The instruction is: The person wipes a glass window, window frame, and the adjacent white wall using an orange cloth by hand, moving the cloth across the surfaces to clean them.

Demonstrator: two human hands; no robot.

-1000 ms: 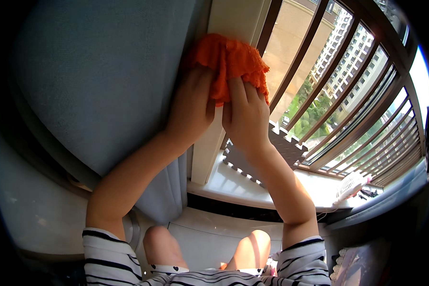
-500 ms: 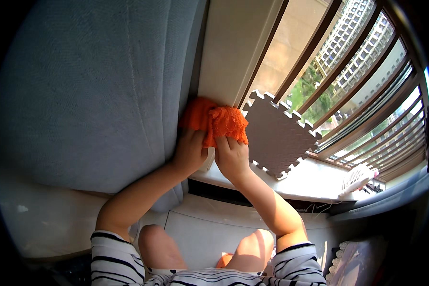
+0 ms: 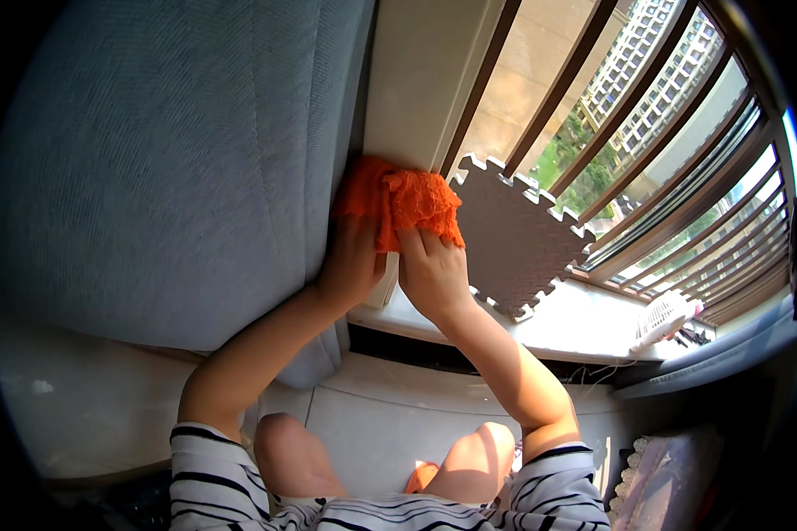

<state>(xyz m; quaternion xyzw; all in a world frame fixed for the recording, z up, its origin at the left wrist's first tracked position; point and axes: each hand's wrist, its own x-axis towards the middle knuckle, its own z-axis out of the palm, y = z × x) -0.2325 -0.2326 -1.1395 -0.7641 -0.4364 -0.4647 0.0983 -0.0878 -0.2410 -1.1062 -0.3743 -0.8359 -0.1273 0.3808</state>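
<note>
An orange fluffy cloth (image 3: pixel 421 202) is bunched in both my hands against the pale wall panel (image 3: pixel 421 88) beside the window. My left hand (image 3: pixel 352 261) is closed on the cloth's left part, in shade next to the blue-grey curtain (image 3: pixel 177 177); its fingertips are hidden under the cloth. My right hand (image 3: pixel 434 270) grips the cloth's right part from below, with its fingers curled into the fabric. Just right of that hand, a grey foam mat tile (image 3: pixel 522 230) with jagged interlocking edges leans against the window bars.
Brown window bars (image 3: pixel 584 97) run along the right. A sunlit white sill (image 3: pixel 576 327) carries a white device (image 3: pixel 664 319) with a thin cable at its right end. Pale floor tiles (image 3: pixel 372 416) lie below, around my knees. A lace-edged cloth (image 3: pixel 655 482) sits at lower right.
Both hands and the orange cloth have moved slightly up the wall panel. The view has also shifted a little. Both hands keep their hold.
</note>
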